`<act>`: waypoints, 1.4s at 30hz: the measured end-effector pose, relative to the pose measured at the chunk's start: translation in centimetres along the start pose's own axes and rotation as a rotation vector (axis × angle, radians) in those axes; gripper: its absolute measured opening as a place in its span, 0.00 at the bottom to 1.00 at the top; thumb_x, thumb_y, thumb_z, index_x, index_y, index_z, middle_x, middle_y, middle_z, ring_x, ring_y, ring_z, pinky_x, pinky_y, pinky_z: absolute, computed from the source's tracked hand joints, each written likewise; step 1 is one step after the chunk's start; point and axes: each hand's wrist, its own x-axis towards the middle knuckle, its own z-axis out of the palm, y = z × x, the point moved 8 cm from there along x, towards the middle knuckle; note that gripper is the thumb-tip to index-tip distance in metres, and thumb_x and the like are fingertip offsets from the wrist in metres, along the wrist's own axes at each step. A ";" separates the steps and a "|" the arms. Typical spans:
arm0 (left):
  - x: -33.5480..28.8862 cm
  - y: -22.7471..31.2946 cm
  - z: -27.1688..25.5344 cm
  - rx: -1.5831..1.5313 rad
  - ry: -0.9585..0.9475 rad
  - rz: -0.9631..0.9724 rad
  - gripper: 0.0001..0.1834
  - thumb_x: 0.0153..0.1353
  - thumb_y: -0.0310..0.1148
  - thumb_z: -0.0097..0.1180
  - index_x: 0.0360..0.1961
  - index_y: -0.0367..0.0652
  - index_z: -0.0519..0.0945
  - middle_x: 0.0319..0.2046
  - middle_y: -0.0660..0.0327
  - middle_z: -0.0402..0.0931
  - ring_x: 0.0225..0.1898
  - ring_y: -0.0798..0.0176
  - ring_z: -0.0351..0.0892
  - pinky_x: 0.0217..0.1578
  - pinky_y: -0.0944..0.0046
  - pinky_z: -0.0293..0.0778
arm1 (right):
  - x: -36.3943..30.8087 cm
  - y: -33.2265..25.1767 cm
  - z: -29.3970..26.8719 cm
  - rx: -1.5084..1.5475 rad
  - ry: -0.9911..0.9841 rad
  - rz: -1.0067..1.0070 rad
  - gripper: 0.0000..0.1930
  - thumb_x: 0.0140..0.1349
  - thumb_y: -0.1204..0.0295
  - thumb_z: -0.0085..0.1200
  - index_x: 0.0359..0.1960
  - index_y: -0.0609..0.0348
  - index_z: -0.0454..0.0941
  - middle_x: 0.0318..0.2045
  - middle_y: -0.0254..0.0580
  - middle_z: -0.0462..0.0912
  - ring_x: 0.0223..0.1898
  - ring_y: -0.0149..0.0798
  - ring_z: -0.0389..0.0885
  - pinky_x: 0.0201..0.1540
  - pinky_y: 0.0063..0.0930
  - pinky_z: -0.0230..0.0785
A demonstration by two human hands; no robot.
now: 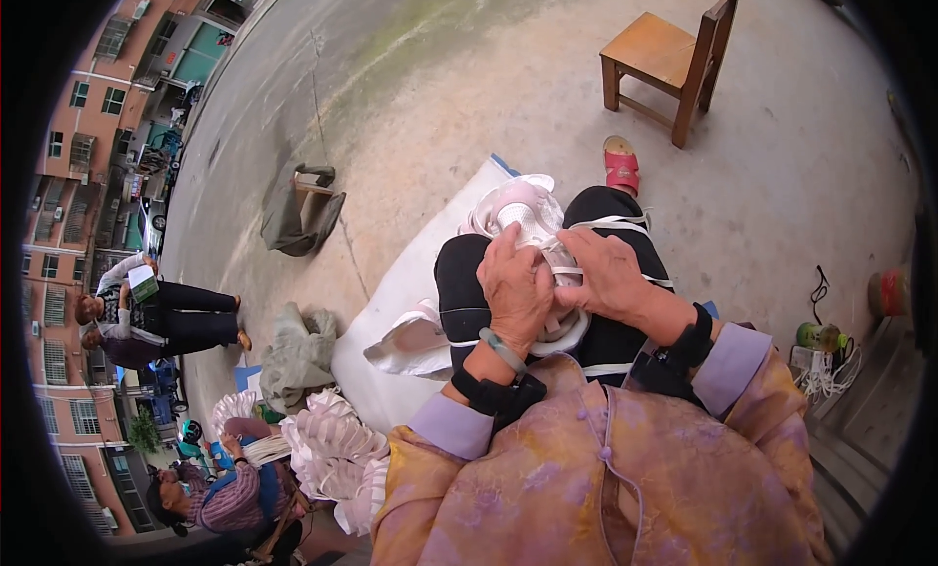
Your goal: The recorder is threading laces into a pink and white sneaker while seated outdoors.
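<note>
On my lap lies a pale pink and white sneaker point(523, 214), with white lace across its opening. My left hand point(516, 284) is closed on the sneaker's left side, its fingers bent near the lace holes. From the other side my right hand point(608, 273) is closed, thumb and forefinger pinching a white shoelace point(566, 270) at the middle of the sneaker. The fingertips of both hands almost meet, and they hide part of the lacing. Another pale shoe point(412, 339) lies beside my left knee on a white sheet point(386, 302).
Stacked pale pink shoes point(337, 449) stand at my left, near a seated person point(234, 493). A grey-green cloth point(298, 356) lies beyond them. A wooden chair point(664, 58) stands ahead at right. White laces point(826, 370) and a green bottle point(819, 337) are at far right. Two people stand at left.
</note>
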 end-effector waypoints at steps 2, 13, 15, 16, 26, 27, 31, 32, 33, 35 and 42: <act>0.0 0.0 0.1 -0.010 -0.019 -0.024 0.08 0.44 0.29 0.55 0.27 0.41 0.80 0.52 0.47 0.69 0.54 0.45 0.66 0.53 0.50 0.59 | -0.1 0.1 -0.1 0.013 0.004 0.000 0.32 0.37 0.58 0.59 0.45 0.62 0.70 0.36 0.48 0.74 0.37 0.50 0.77 0.37 0.38 0.69; -0.3 -0.6 0.9 -0.190 0.023 -0.069 0.10 0.43 0.28 0.57 0.31 0.42 0.81 0.54 0.46 0.67 0.55 0.44 0.65 0.55 0.51 0.60 | 0.2 -1.5 -0.8 -0.042 0.036 -0.164 0.20 0.41 0.64 0.57 0.37 0.58 0.72 0.32 0.44 0.77 0.33 0.46 0.77 0.32 0.38 0.65; -0.4 -0.7 1.0 -0.196 0.034 -0.077 0.11 0.43 0.28 0.57 0.31 0.42 0.82 0.54 0.45 0.67 0.55 0.44 0.65 0.55 0.51 0.60 | 0.2 -1.3 -0.5 -0.013 0.048 -0.186 0.18 0.42 0.65 0.56 0.36 0.59 0.71 0.29 0.44 0.77 0.32 0.46 0.77 0.33 0.38 0.65; -0.5 -0.7 1.1 -0.195 0.034 -0.083 0.11 0.43 0.28 0.57 0.31 0.42 0.82 0.54 0.45 0.67 0.55 0.44 0.65 0.55 0.51 0.60 | 0.2 -1.4 -0.4 0.017 0.061 -0.213 0.17 0.42 0.66 0.55 0.36 0.59 0.71 0.27 0.43 0.77 0.32 0.46 0.77 0.33 0.39 0.64; 0.7 2.3 -1.9 0.100 0.013 0.073 0.03 0.44 0.23 0.53 0.23 0.36 0.77 0.54 0.47 0.68 0.55 0.42 0.64 0.57 0.51 0.57 | -1.2 -0.2 0.3 0.039 0.060 -0.079 0.28 0.45 0.66 0.55 0.50 0.66 0.66 0.33 0.45 0.78 0.36 0.43 0.77 0.39 0.36 0.61; 0.3 3.1 -3.1 0.121 -0.009 0.129 0.02 0.44 0.23 0.53 0.22 0.37 0.75 0.54 0.48 0.68 0.55 0.42 0.64 0.57 0.50 0.55 | -1.5 -0.2 0.0 0.051 0.112 -0.098 0.28 0.45 0.65 0.56 0.49 0.66 0.67 0.34 0.45 0.78 0.37 0.43 0.77 0.40 0.35 0.61; -3.0 0.3 -8.2 0.257 -0.050 0.100 0.02 0.44 0.21 0.51 0.21 0.37 0.72 0.52 0.49 0.69 0.54 0.43 0.65 0.56 0.51 0.55 | -2.0 0.4 -0.8 0.075 0.103 -0.032 0.29 0.43 0.64 0.59 0.48 0.66 0.68 0.37 0.47 0.78 0.39 0.43 0.77 0.41 0.34 0.61; -4.5 -2.5 -10.2 0.328 -0.021 0.041 0.03 0.43 0.20 0.51 0.21 0.37 0.71 0.51 0.47 0.70 0.53 0.44 0.66 0.55 0.52 0.57 | -1.9 0.1 -1.1 0.065 0.151 -0.059 0.28 0.43 0.64 0.60 0.46 0.64 0.70 0.36 0.45 0.78 0.38 0.43 0.76 0.40 0.34 0.61; -6.2 -5.8 -12.4 0.361 0.019 -0.003 0.03 0.42 0.20 0.50 0.21 0.36 0.70 0.50 0.45 0.70 0.51 0.42 0.68 0.53 0.51 0.60 | -2.0 -0.1 -1.4 0.052 0.200 -0.081 0.27 0.42 0.64 0.62 0.45 0.62 0.72 0.35 0.42 0.77 0.38 0.43 0.76 0.39 0.33 0.61; -11.6 -15.3 -17.5 0.622 0.049 -0.174 0.02 0.44 0.22 0.50 0.23 0.36 0.73 0.50 0.46 0.70 0.48 0.41 0.68 0.48 0.49 0.63 | -1.5 -0.5 -2.1 0.061 0.193 -0.084 0.24 0.43 0.65 0.61 0.43 0.60 0.73 0.33 0.40 0.77 0.37 0.43 0.75 0.38 0.33 0.61; -22.6 -27.3 -26.4 1.086 -0.192 -0.945 0.06 0.42 0.25 0.55 0.25 0.39 0.78 0.41 0.49 0.73 0.39 0.45 0.72 0.44 0.52 0.66 | 1.4 -0.4 -1.7 -0.059 0.202 -0.073 0.14 0.49 0.69 0.56 0.39 0.55 0.76 0.33 0.38 0.75 0.38 0.41 0.74 0.37 0.34 0.61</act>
